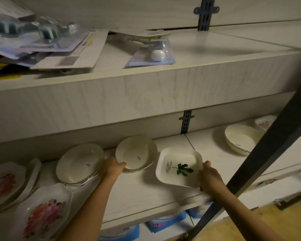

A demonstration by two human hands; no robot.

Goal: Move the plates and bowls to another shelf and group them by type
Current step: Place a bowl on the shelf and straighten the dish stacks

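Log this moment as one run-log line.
left hand grips round bowl | right hand grips leaf dish | both on lower shelf | sorting unfinished

Shop, stickered bowls (136, 153), barcoded blister packs (68, 51), slotted shelving (146, 80)

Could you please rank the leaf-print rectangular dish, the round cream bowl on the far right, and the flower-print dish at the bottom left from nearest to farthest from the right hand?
1. Leaf-print rectangular dish: held by the right hand.
2. Round cream bowl: up right.
3. Flower-print dish: far left.
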